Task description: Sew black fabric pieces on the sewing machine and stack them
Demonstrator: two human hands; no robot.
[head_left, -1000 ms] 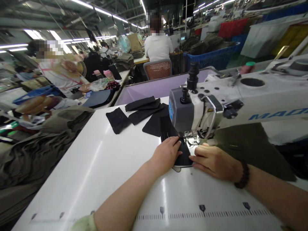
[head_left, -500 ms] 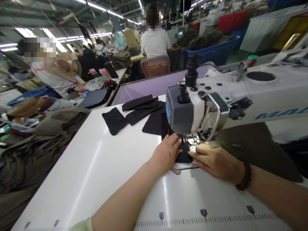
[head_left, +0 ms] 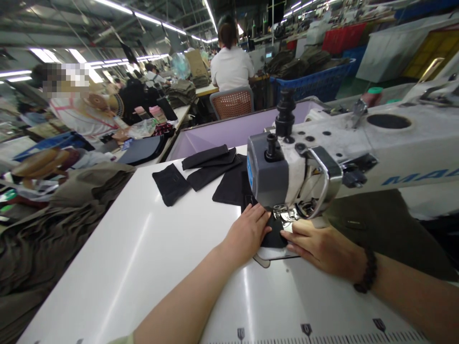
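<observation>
Both hands lie flat and open on a black fabric piece under the sewing machine. The left hand presses its nine-o'clock edge; the right hand (beaded bracelet at the wrist) touches its three-o'clock edge on the bench.

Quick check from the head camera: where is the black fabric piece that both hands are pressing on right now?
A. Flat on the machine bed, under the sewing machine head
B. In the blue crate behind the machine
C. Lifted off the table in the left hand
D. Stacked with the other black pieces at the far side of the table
A: the left hand and right hand press the black fabric piece flat under the sewing machine head.
</observation>
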